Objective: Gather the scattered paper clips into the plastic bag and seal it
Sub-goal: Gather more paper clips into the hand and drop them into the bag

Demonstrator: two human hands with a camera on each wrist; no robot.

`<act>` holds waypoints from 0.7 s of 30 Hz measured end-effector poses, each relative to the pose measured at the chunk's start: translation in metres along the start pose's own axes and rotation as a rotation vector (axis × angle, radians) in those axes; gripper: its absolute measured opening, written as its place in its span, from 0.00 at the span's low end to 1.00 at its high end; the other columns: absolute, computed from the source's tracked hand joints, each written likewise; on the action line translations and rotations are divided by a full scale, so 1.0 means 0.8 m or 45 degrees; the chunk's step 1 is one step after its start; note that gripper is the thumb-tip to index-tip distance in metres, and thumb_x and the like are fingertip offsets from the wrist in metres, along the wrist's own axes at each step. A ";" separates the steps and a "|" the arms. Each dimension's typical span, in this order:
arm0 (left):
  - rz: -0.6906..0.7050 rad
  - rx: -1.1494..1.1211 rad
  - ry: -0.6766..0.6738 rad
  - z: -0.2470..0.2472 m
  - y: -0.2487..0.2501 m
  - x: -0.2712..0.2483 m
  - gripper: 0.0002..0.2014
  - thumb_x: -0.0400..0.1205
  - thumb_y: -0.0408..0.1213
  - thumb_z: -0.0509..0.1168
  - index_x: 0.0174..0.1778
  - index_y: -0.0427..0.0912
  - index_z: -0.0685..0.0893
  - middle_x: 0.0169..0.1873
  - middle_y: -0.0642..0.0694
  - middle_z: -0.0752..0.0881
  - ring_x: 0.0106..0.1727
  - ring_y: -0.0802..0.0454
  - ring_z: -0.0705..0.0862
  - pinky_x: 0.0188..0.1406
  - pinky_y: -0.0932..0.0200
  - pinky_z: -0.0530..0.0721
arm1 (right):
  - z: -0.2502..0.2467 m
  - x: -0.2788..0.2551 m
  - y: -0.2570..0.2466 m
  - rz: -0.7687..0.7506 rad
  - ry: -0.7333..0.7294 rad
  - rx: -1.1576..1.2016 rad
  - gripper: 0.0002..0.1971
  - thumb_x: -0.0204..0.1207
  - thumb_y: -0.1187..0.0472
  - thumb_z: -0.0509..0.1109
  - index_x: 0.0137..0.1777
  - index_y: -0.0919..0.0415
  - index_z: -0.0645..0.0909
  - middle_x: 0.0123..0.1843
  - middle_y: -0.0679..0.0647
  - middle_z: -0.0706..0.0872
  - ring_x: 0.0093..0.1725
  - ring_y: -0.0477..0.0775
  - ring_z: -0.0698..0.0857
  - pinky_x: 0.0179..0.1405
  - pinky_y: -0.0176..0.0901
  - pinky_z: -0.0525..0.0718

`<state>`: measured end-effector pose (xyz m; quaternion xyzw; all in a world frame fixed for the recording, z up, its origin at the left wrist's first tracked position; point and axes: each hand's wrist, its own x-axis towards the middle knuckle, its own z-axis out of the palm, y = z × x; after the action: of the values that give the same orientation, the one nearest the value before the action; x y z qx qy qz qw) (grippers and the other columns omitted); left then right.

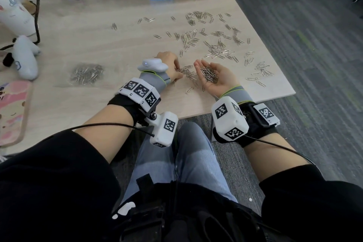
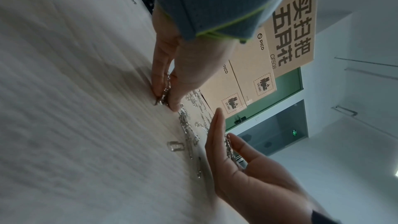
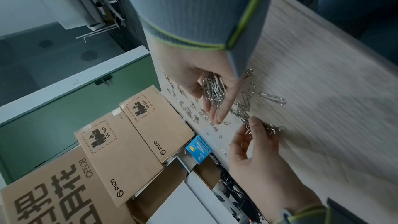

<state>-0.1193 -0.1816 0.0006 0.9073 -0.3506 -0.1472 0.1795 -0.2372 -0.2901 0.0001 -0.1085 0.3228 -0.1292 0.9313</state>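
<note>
**Inspector:** Step in hand?

**Assistant:** Gathering, by my judgement. The left hand (image 1: pixel 169 65) is palm down on the worktop (image 1: pixel 88 45), its fingers curled and pinching a small cluster of paper clips (image 2: pixel 164 91). The right hand (image 1: pixel 214 74) lies palm up just beside it, fingers relaxed and spread, cradling a heap of clips (image 1: pixel 208 73).

**Inspector:** The bag?

**Assistant:** One plastic bag (image 1: pixel 86 74), flat on the worktop to the left of both hands, well apart from them. It already holds a mass of clips. Whether its mouth is open I cannot tell.

**Inspector:** Counts?

**Assistant:** Two hands, one bag. The loose clips (image 1: pixel 214 45) are far too many to count, spread over the far and right part of the worktop, with a few near the right edge.

**Inspector:** Next move?

**Assistant:** Likely the pinched cluster goes into the right palm, which must stay level to avoid spilling. Sealing is a long way off.
</note>
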 end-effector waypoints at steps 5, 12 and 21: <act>-0.012 -0.056 -0.049 -0.008 -0.006 0.007 0.07 0.69 0.39 0.74 0.41 0.44 0.88 0.39 0.46 0.88 0.42 0.50 0.84 0.41 0.61 0.77 | 0.007 0.003 0.000 -0.007 0.006 -0.005 0.16 0.85 0.67 0.52 0.43 0.74 0.77 0.28 0.69 0.87 0.41 0.64 0.84 0.37 0.50 0.88; -0.021 -0.313 -0.060 -0.018 -0.031 0.016 0.07 0.67 0.38 0.77 0.38 0.43 0.89 0.26 0.54 0.83 0.31 0.57 0.80 0.31 0.71 0.75 | 0.020 0.010 0.004 0.015 0.024 -0.087 0.15 0.85 0.66 0.52 0.42 0.73 0.76 0.36 0.70 0.86 0.43 0.65 0.83 0.47 0.52 0.86; 0.213 -0.667 -0.119 -0.060 -0.016 0.019 0.07 0.68 0.30 0.77 0.32 0.45 0.86 0.19 0.56 0.86 0.27 0.60 0.84 0.38 0.65 0.88 | 0.042 0.018 0.025 0.038 0.043 -0.206 0.21 0.86 0.66 0.51 0.35 0.73 0.79 0.41 0.68 0.79 0.47 0.67 0.81 0.55 0.50 0.86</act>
<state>-0.0822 -0.1723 0.0356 0.7901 -0.3821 -0.2594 0.4030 -0.2017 -0.2718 0.0117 -0.1764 0.3493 -0.0906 0.9158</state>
